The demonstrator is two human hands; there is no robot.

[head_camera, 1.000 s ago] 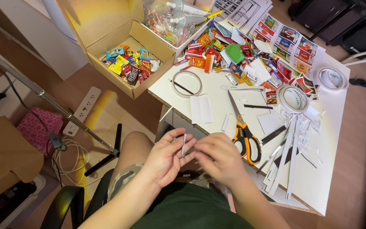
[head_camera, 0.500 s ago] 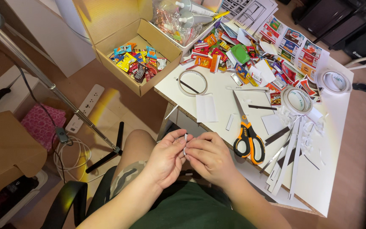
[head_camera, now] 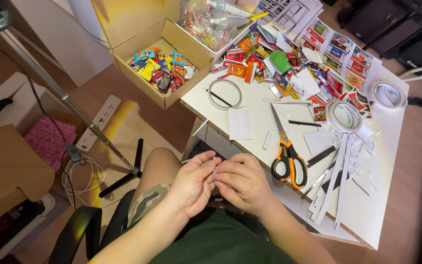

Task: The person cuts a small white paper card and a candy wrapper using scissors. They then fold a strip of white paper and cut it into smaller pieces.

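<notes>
A thin white strip (head_camera: 214, 172), probably paper, is still pinched between the left hand (head_camera: 191, 183) and right hand (head_camera: 242, 183); little has shifted, so fingerwork continues beside the scissors (head_camera: 287, 149).

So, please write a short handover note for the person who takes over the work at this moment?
Left hand and right hand: together above the lap, fingers pinching a small thin white strip.
On the table: orange-handled scissors, tape rolls, cut white strips, colourful small packets.
Cardboard box of packets stands beside the table.
Done: many strips cut.
Left: the strip in hand is not yet placed.
</notes>
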